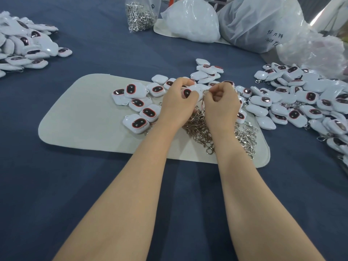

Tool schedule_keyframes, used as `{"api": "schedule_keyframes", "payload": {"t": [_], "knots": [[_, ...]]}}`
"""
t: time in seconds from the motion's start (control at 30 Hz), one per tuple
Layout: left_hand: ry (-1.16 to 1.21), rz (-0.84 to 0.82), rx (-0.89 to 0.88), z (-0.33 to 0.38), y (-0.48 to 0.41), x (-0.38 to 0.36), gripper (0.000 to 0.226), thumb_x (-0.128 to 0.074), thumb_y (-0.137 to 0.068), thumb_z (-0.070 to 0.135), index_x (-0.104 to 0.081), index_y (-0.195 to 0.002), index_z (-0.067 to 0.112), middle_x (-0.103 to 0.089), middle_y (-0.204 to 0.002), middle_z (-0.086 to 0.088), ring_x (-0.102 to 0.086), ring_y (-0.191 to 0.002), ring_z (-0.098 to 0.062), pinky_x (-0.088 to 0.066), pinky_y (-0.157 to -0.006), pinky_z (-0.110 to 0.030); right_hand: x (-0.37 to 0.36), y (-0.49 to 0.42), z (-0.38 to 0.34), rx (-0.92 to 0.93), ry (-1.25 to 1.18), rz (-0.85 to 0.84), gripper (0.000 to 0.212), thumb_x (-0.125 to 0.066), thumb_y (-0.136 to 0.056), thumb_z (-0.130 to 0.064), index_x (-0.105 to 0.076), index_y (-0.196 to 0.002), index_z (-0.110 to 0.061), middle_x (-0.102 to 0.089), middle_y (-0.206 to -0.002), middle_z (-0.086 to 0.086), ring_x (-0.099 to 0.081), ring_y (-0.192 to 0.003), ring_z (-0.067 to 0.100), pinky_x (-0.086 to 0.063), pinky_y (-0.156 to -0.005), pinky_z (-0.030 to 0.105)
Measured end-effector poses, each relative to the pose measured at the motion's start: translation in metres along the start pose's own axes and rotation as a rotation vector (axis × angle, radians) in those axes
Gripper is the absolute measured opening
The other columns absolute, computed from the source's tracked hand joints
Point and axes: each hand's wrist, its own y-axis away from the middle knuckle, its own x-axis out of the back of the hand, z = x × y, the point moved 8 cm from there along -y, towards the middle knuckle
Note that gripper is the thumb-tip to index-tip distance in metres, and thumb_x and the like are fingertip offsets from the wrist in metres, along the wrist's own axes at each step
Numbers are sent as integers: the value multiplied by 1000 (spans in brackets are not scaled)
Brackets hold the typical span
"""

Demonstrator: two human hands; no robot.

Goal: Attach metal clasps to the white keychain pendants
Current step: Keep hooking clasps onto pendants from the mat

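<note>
From the head camera, looking down over both forearms, my left hand [178, 102] has its fingers curled round one white pendant [192, 91]. It is held just above the grey mat [84, 117], dark face toward me. My right hand [221, 102] is closed too, thumb and forefinger pinching a small metal clasp [205, 92] right at the pendant's edge. The two hands are almost touching. I cannot tell whether the ring is already through the pendant's loop; my fingers hide the join.

I judge this to be the joining step itself: one clasp being worked onto one pendant. The next move calls for a steady left grip while the right threads the ring fully on, then setting the piece aside.

Under my wrists lies a heap of loose clasps [203, 127]. Bare pendants [139, 108] are scattered on the mat to the left. A big pile [301, 102] spreads on the blue bench [94, 53] to my right, some with metal showing, so probably finished. Another pile [24, 46] sits far left. At the back stand a clear bag of clasps [140, 16] and several plastic sacks [192, 21].
</note>
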Motion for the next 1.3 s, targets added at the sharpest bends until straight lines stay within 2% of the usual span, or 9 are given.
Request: {"api": "schedule_keyframes", "payload": {"t": [0.07,0.17,0.23,0.43,0.6,0.8,0.93,1.13,1.3], "knots": [[-13,4,4,0,0,0,18,-53,-89,12,-55,-105,21,-53,-80,12,-58,-61,-13,-42,-53,-10,-1,-1,2,-15,-17,-1,9,-56,-84,-5,-56,-86,-14,-51,-71,-17,-49,-67,2,-39,-65,7],[-47,16,25,-1,-1,-1,21,-53,-88,15,-51,-108,21,-52,-84,12,-60,-81,-20,-45,-72,-25,-3,-1,2,-13,-12,-21,9,-56,-84,-5,-56,-86,-14,-51,-72,-18,-50,-68,2,-40,-66,8],[-33,24,53,-3,-1,0,18,-54,-87,15,-48,-103,21,-53,-86,6,-59,-82,-22,-45,-75,-31,-4,-1,2,-6,-4,-38,8,-57,-84,-5,-57,-87,-13,-51,-72,-17,-51,-67,1,-41,-67,8],[-45,29,52,-4,-1,1,16,-53,-87,14,-47,-99,23,-52,-82,6,-55,-78,-21,-45,-77,-32,-7,0,1,3,22,-68,8,-55,-85,-5,-60,-89,-11,-52,-72,-16,-50,-66,-1,-39,-65,4],[-51,36,35,-4,-3,2,16,-52,-87,13,-47,-99,22,-50,-81,9,-49,-72,-17,-41,-71,-28,-8,1,-1,24,27,-88,10,-55,-85,-4,-57,-87,-14,-51,-73,-18,-50,-66,-2,-38,-64,2],[-72,53,6,-3,-3,4,16,-53,-88,12,-47,-101,20,-50,-92,12,-48,-81,-11,-38,-77,-24,-11,2,-3,60,38,-99,10,-54,-86,-3,-59,-90,-12,-50,-74,-17,-51,-71,5,-37,-65,3],[-99,56,-2,-4,-4,4,16,-52,-90,13,-46,-103,21,-47,-88,18,-47,-77,0,-36,-76,-22,-12,4,-5,89,79,-112,11,-53,-87,-4,-58,-90,-13,-54,-79,-10,-52,-75,9,-39,-69,12],[-126,71,-20,-3,-4,4,17,-52,-91,13,-47,-106,19,-46,-85,18,-47,-77,-2,-33,-71,-18,-14,5,-8,122,142,-126,10,-51,-88,-4,-57,-88,-12,-59,-82,-2,-56,-78,18,-43,-73,26],[-216,84,-79,1,-2,6,20,-50,-91,13,-50,-111,14,-48,-82,14,-47,-73,-5,-32,-65,-20,-17,6,-10,143,188,-155,10,-50,-89,-2,-59,-91,-7,-57,-82,-1,-55,-79,20,-39,-71,25]]}}
